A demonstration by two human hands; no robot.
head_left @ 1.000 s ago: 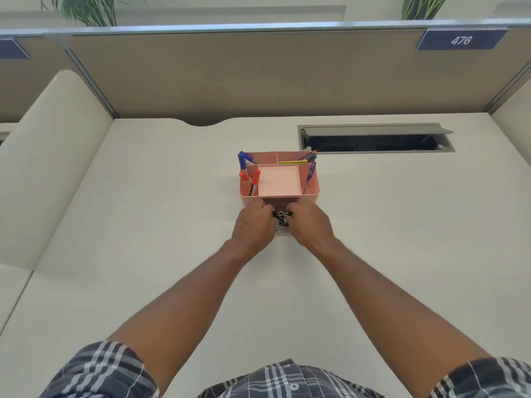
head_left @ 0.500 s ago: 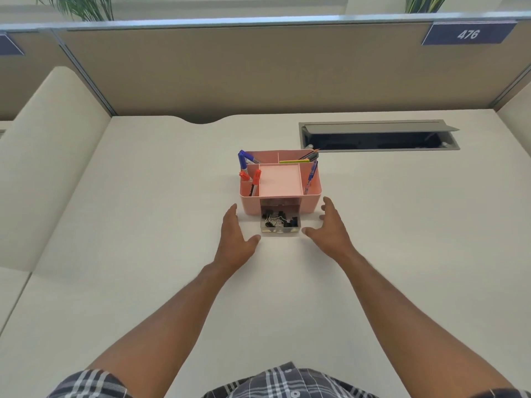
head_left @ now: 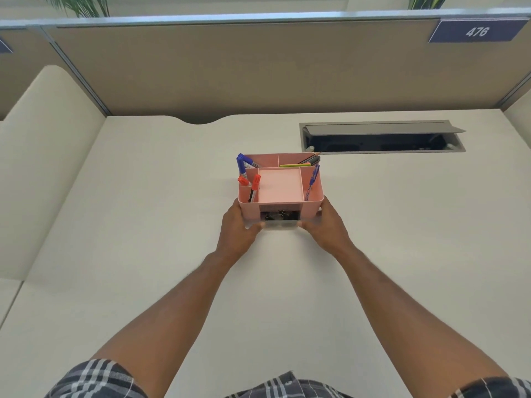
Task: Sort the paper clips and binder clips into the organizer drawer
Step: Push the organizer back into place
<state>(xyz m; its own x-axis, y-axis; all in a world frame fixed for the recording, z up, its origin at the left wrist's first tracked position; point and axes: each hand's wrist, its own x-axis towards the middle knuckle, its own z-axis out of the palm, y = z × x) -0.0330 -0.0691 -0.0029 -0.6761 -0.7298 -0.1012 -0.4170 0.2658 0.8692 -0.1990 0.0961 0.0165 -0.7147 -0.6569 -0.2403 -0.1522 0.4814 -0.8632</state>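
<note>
A pink desk organizer (head_left: 311, 209) stands mid-desk with pens and markers in its side compartments. Its clear drawer (head_left: 280, 224) at the front sits almost fully pushed in, and dark binder clips (head_left: 277, 216) show inside it. My left hand (head_left: 237, 229) grips the organizer's left front corner, thumb on the drawer front. My right hand (head_left: 326, 225) holds the right front corner the same way, thumb against the drawer. Paper clips cannot be made out.
An open cable tray (head_left: 382, 136) is recessed in the desk behind and right of the organizer. A beige partition (head_left: 258, 67) with a "476" sign closes the back. A cream side panel (head_left: 43, 168) rises on the left.
Both hands left the drawer's contents, spread apart flat on the desk, then closed in on the organizer's front corners. The drawer went from pulled out to nearly pushed in.
</note>
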